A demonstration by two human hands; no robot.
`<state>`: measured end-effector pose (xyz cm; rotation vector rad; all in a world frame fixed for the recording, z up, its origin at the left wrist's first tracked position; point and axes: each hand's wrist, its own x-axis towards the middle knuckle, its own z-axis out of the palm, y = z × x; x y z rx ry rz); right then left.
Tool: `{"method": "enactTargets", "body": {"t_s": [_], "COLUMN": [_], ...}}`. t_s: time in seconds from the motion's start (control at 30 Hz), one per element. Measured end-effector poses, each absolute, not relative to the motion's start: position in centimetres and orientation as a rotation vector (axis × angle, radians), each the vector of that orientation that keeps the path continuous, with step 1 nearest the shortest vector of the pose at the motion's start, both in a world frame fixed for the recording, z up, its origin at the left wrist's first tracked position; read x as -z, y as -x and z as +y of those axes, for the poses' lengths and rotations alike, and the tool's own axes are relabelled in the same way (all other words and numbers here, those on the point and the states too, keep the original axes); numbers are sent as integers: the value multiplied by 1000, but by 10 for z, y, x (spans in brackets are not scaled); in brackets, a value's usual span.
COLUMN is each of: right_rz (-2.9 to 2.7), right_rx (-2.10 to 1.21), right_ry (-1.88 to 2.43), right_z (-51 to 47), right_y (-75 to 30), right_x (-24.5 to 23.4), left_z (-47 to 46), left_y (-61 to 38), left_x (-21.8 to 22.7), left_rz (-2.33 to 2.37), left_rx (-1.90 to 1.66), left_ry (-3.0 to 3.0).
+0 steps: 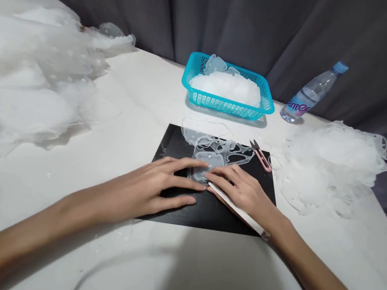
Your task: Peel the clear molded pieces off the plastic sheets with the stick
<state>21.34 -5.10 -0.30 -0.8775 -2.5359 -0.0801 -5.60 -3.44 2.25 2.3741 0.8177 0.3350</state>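
A translucent plastic piece (209, 158) with rounded outlines and small bumps lies on a black mat (170, 213). Fingers stretched and apart, my left hand (167, 180) rests over the mat, its fingertips touching the left side of this piece. My right hand (240, 190) is closed around a long, slim white tool (238, 210) at the piece's lower right edge; the tool's tip is hidden by the fingers. Thin translucent offcut strips (239, 155) lie just beyond the piece. Pink-handled thread snips (261, 157) lie at the mat's upper right corner.
A turquoise basket (222, 105) behind the mat holds white, translucent pieces. To its right stands a water bottle (309, 97). A large heap of translucent sheets (27, 72) covers the left side; a tangle of plastic trimmings (331, 163) lies right. A dark curtain (230, 12) hangs behind the white table (114, 260).
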Motion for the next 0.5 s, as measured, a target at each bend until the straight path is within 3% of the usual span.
{"method": "enactTargets", "body": {"t_s": [0.1,0.2,0.4,0.5], "right_rz": [-2509,-2439,-2370,-2364], "right_rx": [154,194,169,-73], "right_ry": [867,845,827,876], "right_z": [-52,-54,-62,-62], "right_y": [-211,-207,-200,-200], "right_x": [1,-1,0,-4], "left_z": [-41,-46,-48,-47], "left_y": [46,34,21,21], "left_x": [-21,-17,-13,-15], "left_rz": [1147,1392,1237,1181], "left_rx": [-533,-511,-623,-646], "left_ry": [-2192,-1994,-1692,-1707]}}
